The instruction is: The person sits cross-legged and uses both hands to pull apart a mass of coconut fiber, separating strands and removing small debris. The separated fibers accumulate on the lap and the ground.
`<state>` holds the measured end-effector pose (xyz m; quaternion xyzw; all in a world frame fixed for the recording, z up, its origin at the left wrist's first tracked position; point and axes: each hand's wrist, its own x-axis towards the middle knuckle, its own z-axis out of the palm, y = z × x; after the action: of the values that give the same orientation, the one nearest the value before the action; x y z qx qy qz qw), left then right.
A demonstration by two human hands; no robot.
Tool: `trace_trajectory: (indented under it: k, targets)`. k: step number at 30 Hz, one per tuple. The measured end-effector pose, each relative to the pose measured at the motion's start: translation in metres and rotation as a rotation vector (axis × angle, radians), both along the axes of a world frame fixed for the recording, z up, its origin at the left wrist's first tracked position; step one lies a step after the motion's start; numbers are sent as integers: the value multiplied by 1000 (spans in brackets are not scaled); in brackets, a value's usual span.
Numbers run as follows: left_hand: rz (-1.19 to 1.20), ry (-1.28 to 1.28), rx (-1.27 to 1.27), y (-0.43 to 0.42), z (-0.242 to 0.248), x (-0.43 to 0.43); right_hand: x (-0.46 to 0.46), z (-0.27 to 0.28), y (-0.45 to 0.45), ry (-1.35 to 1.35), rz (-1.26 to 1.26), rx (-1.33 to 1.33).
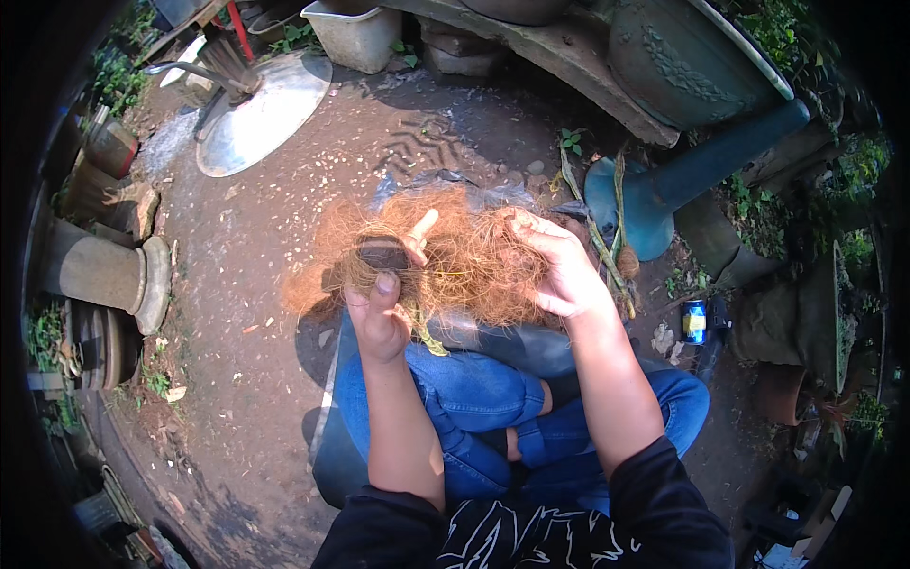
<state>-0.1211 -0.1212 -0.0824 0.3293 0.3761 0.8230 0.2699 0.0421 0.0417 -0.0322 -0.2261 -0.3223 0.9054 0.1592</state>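
Note:
My left hand [384, 313] grips a bundle wrapped in coconut fibre [355, 267], its thumb over the near side and a finger raised past the far side. A round dark patch [382, 250], like soil or a pot's opening, shows in that bundle. Below it a yellow-green stem or leaf [426, 334] sticks out towards my legs. My right hand [544, 249] pinches a loose tangle of brown fibre [498, 277], which touches the bundle. More fibre [434, 206] lies beyond both hands, over dark plastic sheeting [505, 195].
Green stalks [597, 235] and a teal pedestal [650, 206] lie at the right, near a blue can [694, 322]. A round metal lid-like disc [277, 107] lies at the upper left. A stone slab [569, 64] bearing large pots stands at the far side; concrete pots [99, 270] line the left.

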Motion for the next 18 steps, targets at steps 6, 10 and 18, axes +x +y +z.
trace_trajectory:
  k: [6, 10, 18]
  targets:
    - [124, -333, 5, 5, -18, 25, -5, -2, -5, -125, -54, 35]
    - [171, -197, -501, 5, -7, 14, 5, -2, 5, -113, -78, 49]
    - [517, 40, -506, 1, 8, -13, 54, 7, 51, -101, -434, 23]
